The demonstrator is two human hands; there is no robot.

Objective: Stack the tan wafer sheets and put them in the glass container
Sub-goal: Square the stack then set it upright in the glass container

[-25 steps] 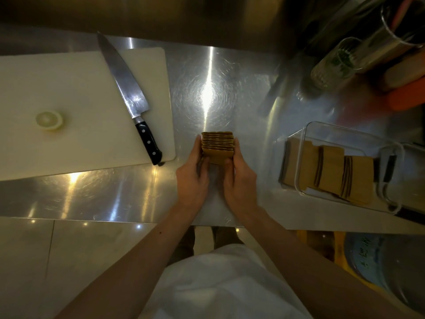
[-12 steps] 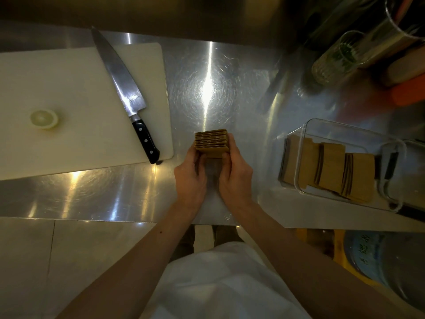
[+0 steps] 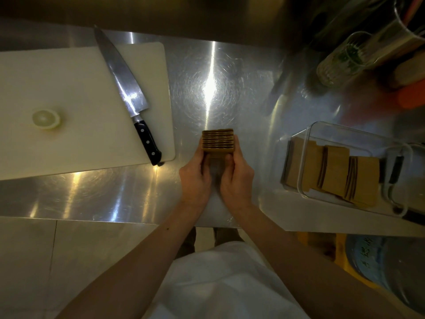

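Observation:
A stack of tan wafer sheets (image 3: 218,141) stands on edge on the steel counter, its layered side facing up. My left hand (image 3: 195,176) grips its left side and my right hand (image 3: 236,178) grips its right side, thumbs toward me. To the right sits the clear glass container (image 3: 340,132), holding several more tan wafer sheets (image 3: 335,171) that lean against one another.
A white cutting board (image 3: 69,93) lies at the left with a chef's knife (image 3: 128,95) across its right edge and a lemon half (image 3: 46,118). Glass jars (image 3: 345,58) and an orange object (image 3: 412,96) crowd the back right. The counter's front edge (image 3: 115,221) runs below my wrists.
Both hands stay on the stack; its layered face has tipped slightly. The view has shifted a little.

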